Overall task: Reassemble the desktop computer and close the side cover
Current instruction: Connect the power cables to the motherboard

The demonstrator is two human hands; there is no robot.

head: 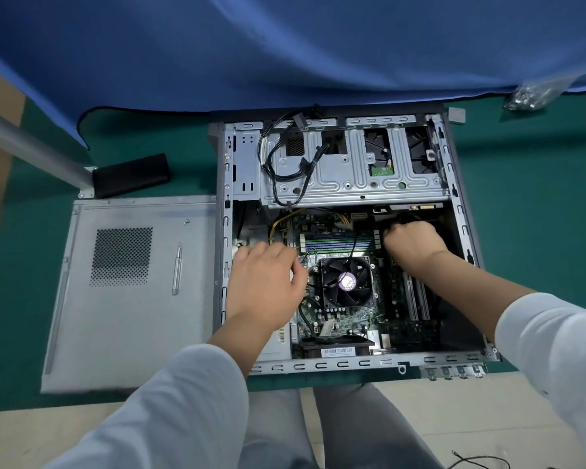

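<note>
The work surface was a green mat [528,204] on a table, and a big blue cloth [285,49] covered the far part of it. The floor under the near edge was pale tile, w/ a thin black wire [477,462] lying on it at the bottom right. A grey metal post [31,147] came in from the left, and a black flat pad [131,175] lay beside its foot. A small clear bag of screws [535,94] sat at the far right, on the cloth edge.

The desktop computer [349,170] lay on its side in the middle of the mat, open side up. Its long axis ran approx. from near to far: the drive cage was at the far end, the motherboard and the CPU fan [345,282] at the near end. The side cover [129,333] was off, lying flat just left of the case, inner face up, w/ a slim silver screwdriver [177,269] and one small screw [185,223] on it.

Both hands were inside the case. The left hand [268,282] rested over the left part of the board beside the fan, fingers curled; I cannot tell if it held anything. The right hand [413,242] was clenched around a dark part near the RAM slots, at the right of the board.
</note>
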